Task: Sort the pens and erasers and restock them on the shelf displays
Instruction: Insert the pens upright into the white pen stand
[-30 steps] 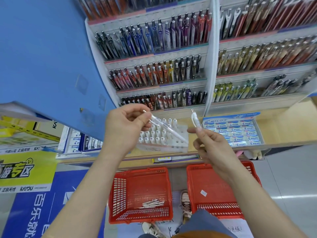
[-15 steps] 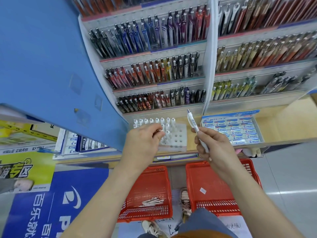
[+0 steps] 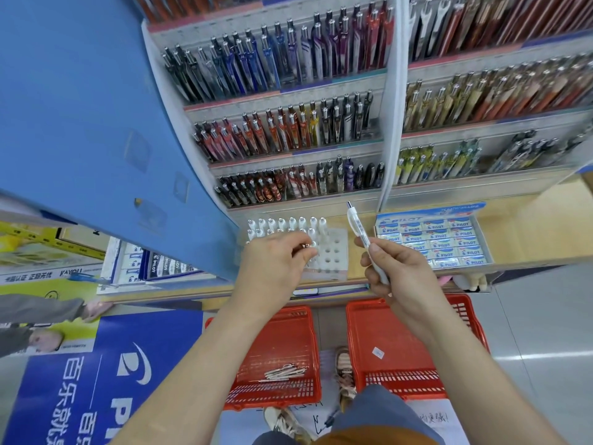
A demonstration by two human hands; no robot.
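A clear pen rack [image 3: 333,252] with round holes stands on the wooden shelf, its left and back rows filled with white pens [image 3: 290,224]. My left hand [image 3: 272,264] rests over the rack, fingertips pinched on the top of a white pen [image 3: 310,247] seated in a hole. My right hand [image 3: 394,274] holds another white pen [image 3: 361,231] upright, tip end up, just right of the rack. A tray of white and blue erasers [image 3: 433,240] lies further right on the shelf.
Tiered rows of packaged pens [image 3: 288,130] fill the display behind. A blue panel [image 3: 80,107] juts out on the left. Two red baskets sit on the floor: the left one [image 3: 279,358] holds several white pens, the right one [image 3: 404,354] a small tag.
My left hand brought its white pen down from the air into a rack hole. My right hand turned its pen more upright and closed lower on it. The view moved closer to the shelf.
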